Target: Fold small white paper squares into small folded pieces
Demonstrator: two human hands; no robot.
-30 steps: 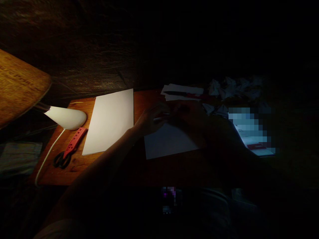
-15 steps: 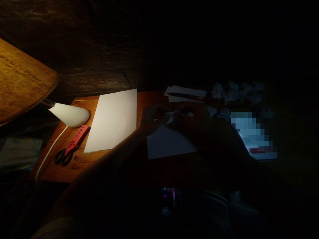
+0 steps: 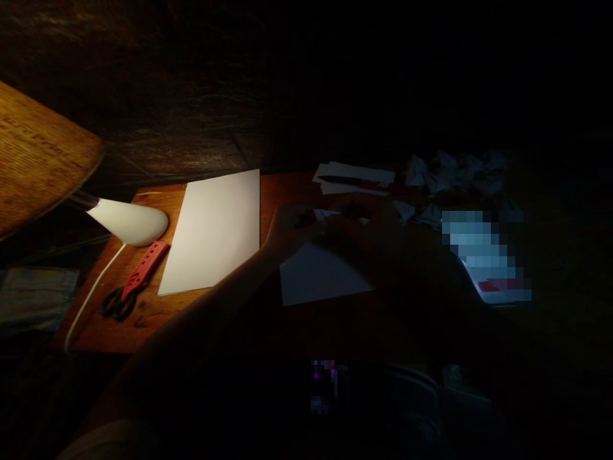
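In dim light at mid-table, my left hand [image 3: 292, 225] and my right hand [image 3: 360, 214] come close together. Between them is a small piece of folded white paper [image 3: 325, 215], its ends pinched by the fingers of both hands. Shadow hides most finger detail and the exact shape of the paper. A flat white sheet [image 3: 318, 275] lies on the table just below the hands. Behind them, a dark-bladed knife with a red handle [image 3: 352, 182] rests on a few paper pieces [image 3: 330, 169].
A bright stack of white paper [image 3: 215, 233] lies left of my hands. Beyond it stand a lamp [image 3: 134, 223] and scissors in a red sheath [image 3: 143, 265]. Several folded paper shapes [image 3: 445, 172] sit at the back right, near a lit phone [image 3: 483, 262].
Both hands keep hold of the small paper, its folds shifting slightly between the fingers. The view has moved slightly, so the table things sit a little further left.
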